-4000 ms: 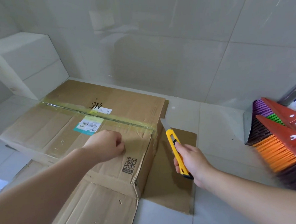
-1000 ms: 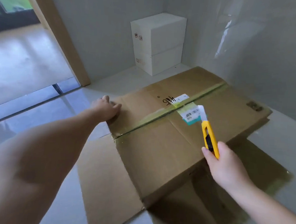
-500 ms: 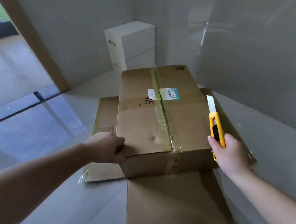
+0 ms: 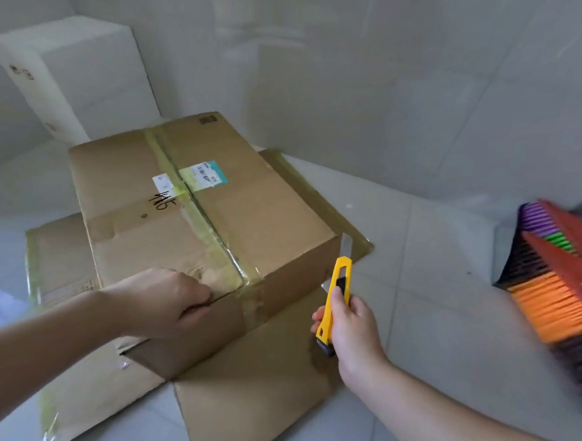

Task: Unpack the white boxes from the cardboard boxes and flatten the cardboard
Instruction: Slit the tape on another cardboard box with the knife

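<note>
Cardboard box (image 4: 194,214), sealed along its top with a strip of yellowish tape (image 4: 195,207), sits on flattened cardboard sheets (image 4: 255,398) spread over the pale tiled floor (image 4: 431,297), close to the corner where the two tiled walls meet. At the far left, against the wall, stand two white boxes (image 4: 77,77), one stacked on the other, just behind the cardboard box's far left corner. On the cardboard box's top, a white label and a teal-edged shipping label (image 4: 203,175) lie on either side of the tape, with a black handwritten mark just in front of the white one. The left hand (image 4: 165,301) grips the box's near top edge, fingers curled over onto the front face just left of the tape's end. To the right of the box's near right corner, the right hand (image 4: 351,326) holds a yellow utility knife (image 4: 336,294) upright, fingers wrapped around the handle and the thumb on its black slider; the extended blade (image 4: 346,246) points up, close beside the box's right side, though whether it touches cannot be told. At the right edge, a bundle of brooms (image 4: 558,287) with orange, purple and green bristles rests on the floor, well apart from the box.
</note>
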